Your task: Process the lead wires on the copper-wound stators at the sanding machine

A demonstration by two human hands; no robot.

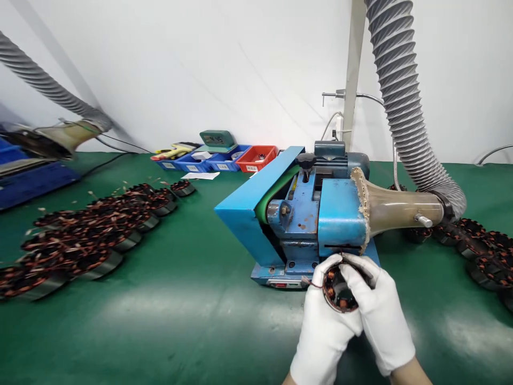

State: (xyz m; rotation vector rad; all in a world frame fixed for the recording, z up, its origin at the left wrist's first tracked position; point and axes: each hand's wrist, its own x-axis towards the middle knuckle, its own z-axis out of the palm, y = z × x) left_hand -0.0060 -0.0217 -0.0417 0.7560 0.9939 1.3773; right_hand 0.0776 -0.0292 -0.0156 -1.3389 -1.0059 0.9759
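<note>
Directions are taken from the wire-wound ring [329,297], which is held clear above the near edge of the green counter [180,315], directly in front of the blue belt machine [300,214]. The white-gloved left hand [326,321] is clamped on the ring from 7 to 10 o'clock. The white-gloved right hand [374,297] is clamped on its upper right, thumb laid across the opening. The two hands meet below the ring. A thin lead [315,285] projects from the ring at 9 o'clock. The ring's upper edge lies near a slot [340,247] in the machine's guard; contact there cannot be determined.

The machine stands at 11 o'clock, with a green belt [262,208] at its left side and a motor [336,160] at its rear. At 1 o'clock a cloudy funnel [401,211] meets the guard, its joint roughly sealed, and continues into a grey hose [401,96]. Similar rings [98,267] lie grouped at 9 o'clock, leads upward; further rings [489,275] lie at 3 o'clock.

At 10 o'clock, near the wall, stand blue bins [233,167], a red bin [269,159] and a green box [216,139] showing digits. A paper sheet [200,175] lies before the bins.
</note>
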